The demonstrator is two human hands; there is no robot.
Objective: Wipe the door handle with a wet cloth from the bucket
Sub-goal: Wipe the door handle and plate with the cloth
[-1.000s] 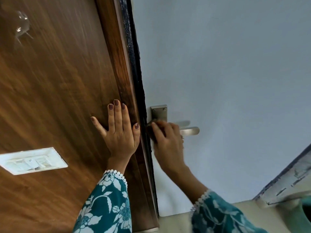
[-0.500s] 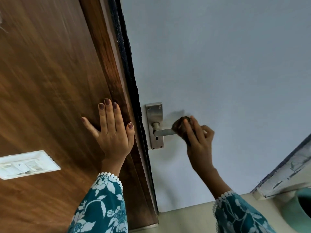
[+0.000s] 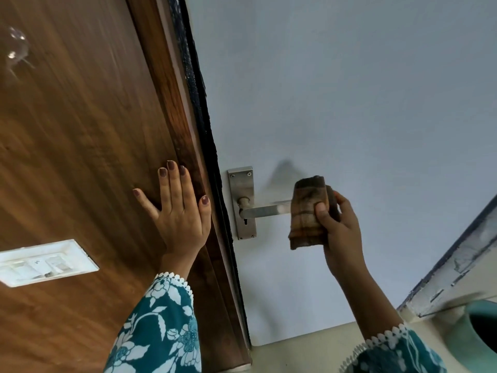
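A steel lever door handle (image 3: 265,211) sticks out to the right from its upright backplate (image 3: 241,184) on the pale grey door. My right hand (image 3: 340,227) grips a folded brown striped cloth (image 3: 309,211) that covers the lever's free end. My left hand (image 3: 180,211) lies flat with fingers spread on the brown wooden frame (image 3: 94,157), left of the door's dark edge. A teal bucket (image 3: 478,335) shows partly at the bottom right corner.
A white switch plate (image 3: 43,262) is set in the wooden surface at the lower left. A white ledge with a dark edge (image 3: 457,267) runs diagonally at the right. The beige floor (image 3: 304,351) lies below the door.
My right hand has slid the cloth along the lever from the backplate out to its free end. The lever's inner part and the backplate are now uncovered. My left hand stayed flat.
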